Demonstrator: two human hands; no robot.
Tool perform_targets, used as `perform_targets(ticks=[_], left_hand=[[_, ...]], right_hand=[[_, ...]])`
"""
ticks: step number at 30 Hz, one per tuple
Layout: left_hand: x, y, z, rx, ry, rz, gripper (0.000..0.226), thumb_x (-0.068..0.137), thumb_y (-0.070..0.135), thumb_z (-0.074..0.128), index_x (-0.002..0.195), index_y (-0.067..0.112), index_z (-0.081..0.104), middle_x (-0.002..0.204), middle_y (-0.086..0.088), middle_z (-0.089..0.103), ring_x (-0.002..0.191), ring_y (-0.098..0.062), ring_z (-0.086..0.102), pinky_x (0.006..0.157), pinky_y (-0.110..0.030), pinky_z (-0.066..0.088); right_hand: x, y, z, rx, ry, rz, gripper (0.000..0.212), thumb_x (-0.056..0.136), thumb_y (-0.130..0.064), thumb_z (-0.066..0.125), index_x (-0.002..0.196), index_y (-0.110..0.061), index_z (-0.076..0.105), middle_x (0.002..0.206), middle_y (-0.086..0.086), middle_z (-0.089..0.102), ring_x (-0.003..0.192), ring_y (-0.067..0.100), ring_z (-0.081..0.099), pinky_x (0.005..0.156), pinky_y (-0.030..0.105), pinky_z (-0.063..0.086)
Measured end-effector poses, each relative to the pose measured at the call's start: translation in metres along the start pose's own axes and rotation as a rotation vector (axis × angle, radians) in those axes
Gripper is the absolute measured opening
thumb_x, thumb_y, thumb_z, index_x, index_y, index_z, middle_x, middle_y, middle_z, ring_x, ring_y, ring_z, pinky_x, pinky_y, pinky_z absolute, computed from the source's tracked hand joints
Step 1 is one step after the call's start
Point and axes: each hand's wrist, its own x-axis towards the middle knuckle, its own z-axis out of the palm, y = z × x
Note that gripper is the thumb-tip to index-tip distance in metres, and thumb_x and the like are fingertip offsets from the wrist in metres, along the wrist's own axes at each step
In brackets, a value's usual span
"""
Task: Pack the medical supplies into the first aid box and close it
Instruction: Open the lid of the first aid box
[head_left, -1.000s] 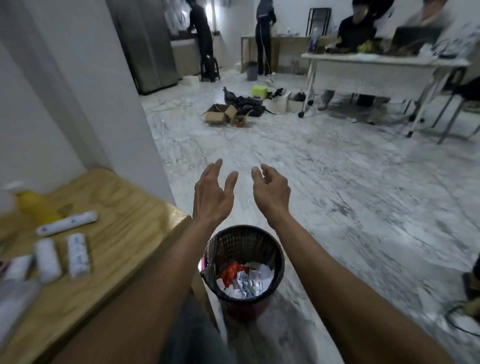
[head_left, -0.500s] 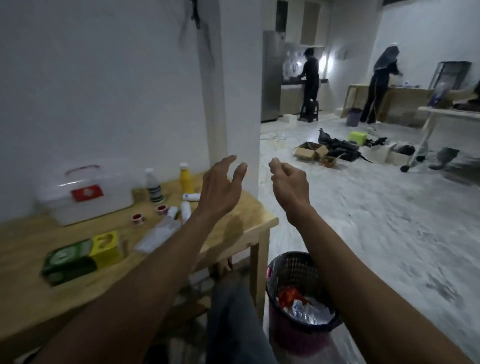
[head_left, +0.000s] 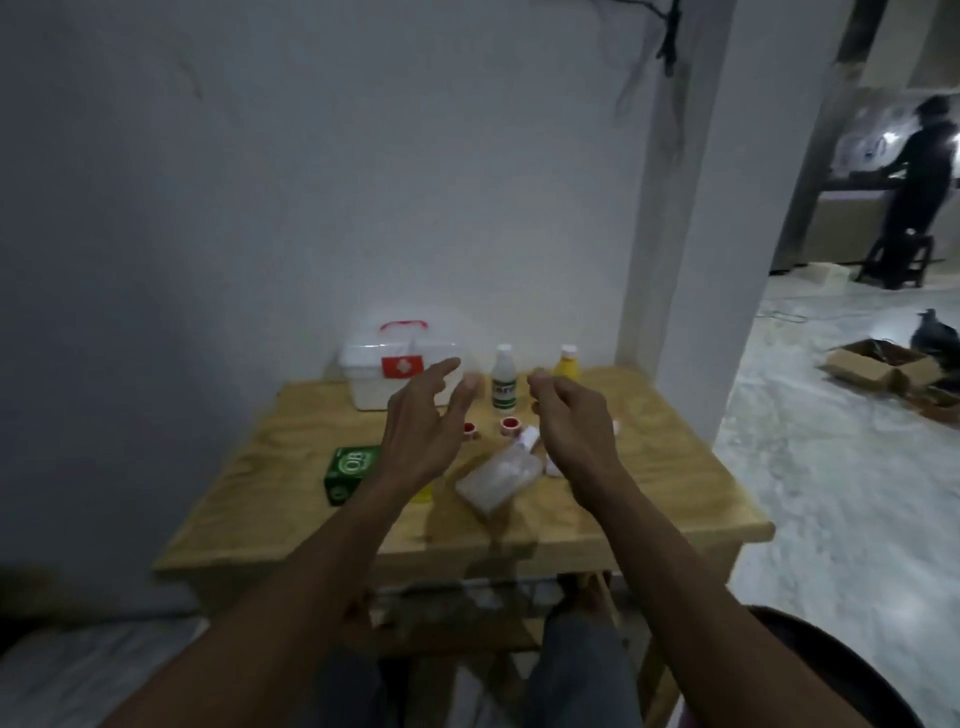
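A white first aid box with a red handle and red label stands closed at the back of the wooden table. Beside it stand a white bottle and a yellow bottle. Two small red tape rolls, a clear packet of white pads and a green box lie nearer. My left hand and my right hand hover above the table, fingers relaxed, holding nothing. White rolls are partly hidden behind my right hand.
A white wall runs behind the table, with a pillar at its right corner. To the right the marble floor carries open cardboard boxes. A person stands far back. A dark bin rim shows at lower right.
The view has swung left from the open room and bin to face the table squarely. Both hands stay raised and empty, now over the supplies.
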Motion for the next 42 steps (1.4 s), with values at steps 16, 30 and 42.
perform_targets(ticks=[16, 30, 42], left_hand=[[0.099, -0.136, -0.041, 0.105, 0.126, -0.183, 0.053, 0.096, 0.047, 0.048, 0.143, 0.022, 0.045, 0.155, -0.007, 0.032, 0.144, -0.021, 0.026, 0.113, -0.034, 0.023], [0.164, -0.178, -0.025, -0.047, 0.026, -0.404, 0.056, 0.096, 0.055, 0.037, 0.148, 0.035, 0.031, 0.157, 0.001, 0.031, 0.141, -0.027, 0.033, 0.112, -0.048, 0.032], [0.13, -0.164, -0.034, -0.111, 0.05, -0.378, 0.052, 0.097, 0.052, 0.04, 0.146, 0.037, 0.035, 0.154, 0.001, 0.036, 0.137, -0.027, 0.041, 0.106, -0.053, 0.043]], right_hand=[[0.101, 0.016, 0.146, -0.064, -0.043, -0.017, 0.048, 0.1, -0.042, 0.045, 0.142, -0.019, 0.046, 0.147, 0.002, 0.048, 0.133, 0.021, 0.044, 0.105, 0.032, 0.037], [0.171, 0.048, 0.207, -0.077, -0.023, 0.056, 0.053, 0.097, -0.052, 0.042, 0.146, -0.033, 0.038, 0.158, 0.0, 0.03, 0.144, 0.022, 0.028, 0.115, 0.048, 0.031], [0.135, 0.043, 0.191, -0.092, 0.055, 0.046, 0.051, 0.097, -0.049, 0.046, 0.144, -0.031, 0.042, 0.155, 0.001, 0.036, 0.143, 0.021, 0.031, 0.114, 0.049, 0.033]])
